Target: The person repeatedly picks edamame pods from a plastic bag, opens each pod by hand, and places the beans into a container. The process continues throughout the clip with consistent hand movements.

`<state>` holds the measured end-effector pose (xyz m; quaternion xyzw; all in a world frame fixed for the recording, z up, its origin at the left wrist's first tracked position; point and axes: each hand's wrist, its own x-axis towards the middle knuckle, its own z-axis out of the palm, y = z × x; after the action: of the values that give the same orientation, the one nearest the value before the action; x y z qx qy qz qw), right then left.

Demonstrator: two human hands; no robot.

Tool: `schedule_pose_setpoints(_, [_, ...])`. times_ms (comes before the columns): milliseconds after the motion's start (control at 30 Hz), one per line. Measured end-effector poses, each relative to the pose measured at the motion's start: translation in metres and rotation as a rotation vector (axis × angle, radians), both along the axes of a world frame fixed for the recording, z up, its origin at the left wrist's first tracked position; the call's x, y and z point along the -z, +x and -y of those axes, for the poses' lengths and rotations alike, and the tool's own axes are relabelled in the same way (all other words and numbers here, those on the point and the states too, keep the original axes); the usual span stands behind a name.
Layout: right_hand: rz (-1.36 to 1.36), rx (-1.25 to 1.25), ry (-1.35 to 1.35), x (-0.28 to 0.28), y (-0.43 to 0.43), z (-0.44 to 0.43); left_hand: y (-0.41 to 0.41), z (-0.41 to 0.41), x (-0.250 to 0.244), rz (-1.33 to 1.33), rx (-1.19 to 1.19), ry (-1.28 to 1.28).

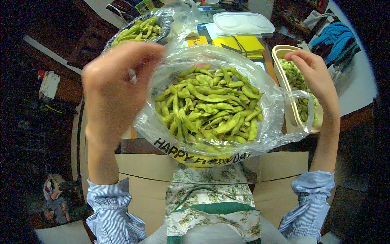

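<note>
A clear plastic bag (274,128) lies spread on the table before me, filled with green soybean pods (210,103). My left hand (118,76), blurred, is raised over the bag's left edge with its fingers curled; whether it holds anything cannot be seen. My right hand (313,70) hovers above a cream oblong container (286,79) of shelled green beans (300,100) at the right. Its thumb and forefinger are close together, and I cannot tell if something is between them. More pods (140,29) fill a bowl lined with dark plastic (166,27), beyond my left hand.
Behind the bag are a yellow folder (240,45) with an elastic cord and a white translucent plastic lid (243,23). Crumpled clear plastic (182,21) stands beside the bowl. A blue cloth (333,41) lies at the far right. The table's curved edge (213,183) is near my apron.
</note>
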<state>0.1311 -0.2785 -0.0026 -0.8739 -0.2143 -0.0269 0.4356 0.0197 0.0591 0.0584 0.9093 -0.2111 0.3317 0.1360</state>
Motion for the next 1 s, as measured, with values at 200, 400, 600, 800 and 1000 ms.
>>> schedule_pose_setpoints(200, [0.052,0.105,0.108,-0.006,-0.007,0.0,0.048,0.027,0.035,-0.514,0.151,0.363])
schedule_pose_setpoints(400, [0.089,0.074,0.263,-0.001,-0.012,-0.008,0.08,0.026,0.061,-0.49,0.036,0.398])
schedule_pose_setpoints(600, [0.193,0.139,0.301,-0.007,-0.016,-0.013,0.088,0.039,0.066,-0.678,-0.111,0.438])
schedule_pose_setpoints(800, [0.165,0.104,0.449,-0.013,-0.02,-0.016,0.098,0.037,0.074,-0.674,-0.109,0.44])
schedule_pose_setpoints(1000, [0.208,0.066,0.5,-0.036,-0.044,-0.032,0.11,0.023,0.079,-0.783,-0.018,0.383])
